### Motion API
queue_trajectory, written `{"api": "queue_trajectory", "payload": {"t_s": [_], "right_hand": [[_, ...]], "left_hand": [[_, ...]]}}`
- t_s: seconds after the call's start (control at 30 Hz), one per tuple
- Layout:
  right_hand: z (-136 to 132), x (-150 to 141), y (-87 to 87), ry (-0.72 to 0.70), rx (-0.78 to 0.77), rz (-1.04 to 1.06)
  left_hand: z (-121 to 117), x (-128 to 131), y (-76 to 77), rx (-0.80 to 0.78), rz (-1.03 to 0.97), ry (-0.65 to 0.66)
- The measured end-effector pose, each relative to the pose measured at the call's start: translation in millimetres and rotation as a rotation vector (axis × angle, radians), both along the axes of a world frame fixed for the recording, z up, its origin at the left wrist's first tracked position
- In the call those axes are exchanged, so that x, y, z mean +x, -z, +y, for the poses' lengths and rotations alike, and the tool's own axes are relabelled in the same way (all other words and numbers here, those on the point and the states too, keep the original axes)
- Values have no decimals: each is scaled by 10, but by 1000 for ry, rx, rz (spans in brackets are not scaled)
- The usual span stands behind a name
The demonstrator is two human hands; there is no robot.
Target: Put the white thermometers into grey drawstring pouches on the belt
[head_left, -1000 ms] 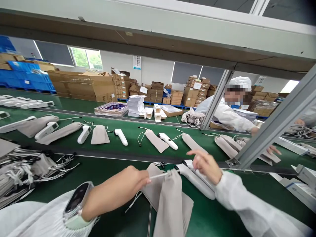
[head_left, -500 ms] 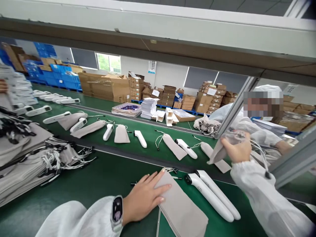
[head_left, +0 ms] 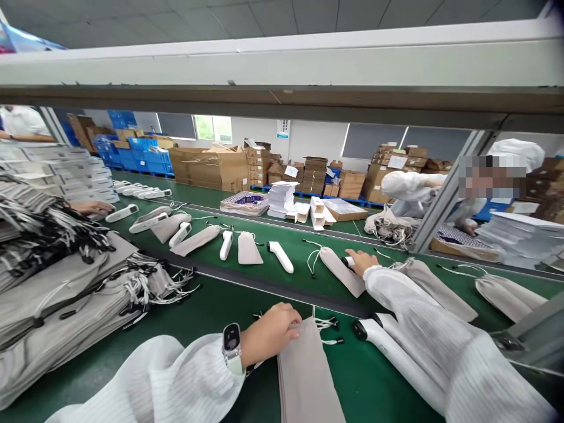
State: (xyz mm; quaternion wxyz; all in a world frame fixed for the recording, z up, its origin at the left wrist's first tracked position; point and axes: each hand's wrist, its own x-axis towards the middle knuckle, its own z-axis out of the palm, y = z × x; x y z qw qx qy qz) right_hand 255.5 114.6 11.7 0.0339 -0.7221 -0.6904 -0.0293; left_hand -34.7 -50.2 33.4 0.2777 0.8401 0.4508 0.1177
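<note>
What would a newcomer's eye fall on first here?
Probably the big heap of grey pouches with tangled cords at left. Next, front and centre, the left hand at the top of some flat pouches, and the right hand, farther out to the right, at a white device.

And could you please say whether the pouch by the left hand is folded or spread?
Spread, as far as visible: the pouch lies flat at the left hand, no fold showing; its lower end is unseen.

White wall (head_left: 326, 141) with 1 bright window (head_left: 213, 128), grey ceiling (head_left: 273, 17)
</note>
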Motion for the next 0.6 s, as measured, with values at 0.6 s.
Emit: {"api": "queue_trajectory", "payload": {"t_s": [0.6], "right_hand": [[-180,229,-234,139,302,886]], "left_hand": [[-123,-46,-135,162,96,-65]]}}
